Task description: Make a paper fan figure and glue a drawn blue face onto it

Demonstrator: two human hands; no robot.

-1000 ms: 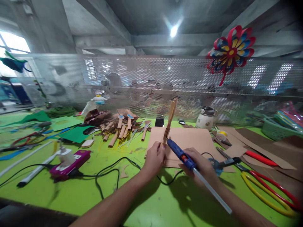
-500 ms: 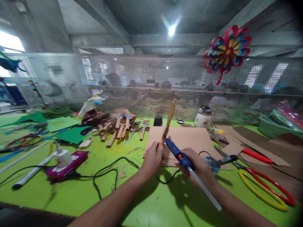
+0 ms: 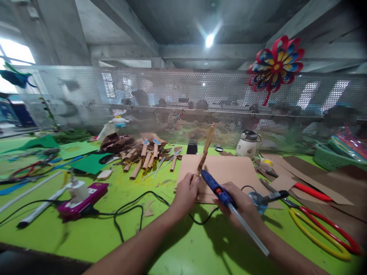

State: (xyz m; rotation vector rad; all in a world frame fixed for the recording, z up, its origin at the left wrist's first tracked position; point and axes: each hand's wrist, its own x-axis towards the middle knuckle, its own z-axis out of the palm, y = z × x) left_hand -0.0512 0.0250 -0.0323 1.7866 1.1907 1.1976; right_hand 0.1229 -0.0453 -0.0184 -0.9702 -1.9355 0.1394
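My right hand (image 3: 239,200) is wrapped round a blue hot glue gun (image 3: 215,187), with a long clear glue stick (image 3: 249,231) coming out of its back end. The nozzle touches or nearly touches a narrow brown paper strip (image 3: 207,147) that stands upright. My left hand (image 3: 186,191) pinches the lower end of this strip; the fingertips partly hide it. Beneath and beyond both hands lies a stack of tan kraft paper sheets (image 3: 226,168) on the green table (image 3: 183,244).
Scissors with red and yellow handles (image 3: 323,233) and a tape roll (image 3: 259,200) lie at right. A purple power strip (image 3: 83,200) and black cable (image 3: 140,196) are at left. Rolled paper pieces (image 3: 146,156) lie behind. A white jar (image 3: 247,144) stands before the perforated screen (image 3: 172,99).
The whole view has shifted slightly. Both hands keep their hold on the glue gun and the paper strip, with hardly any movement between them.
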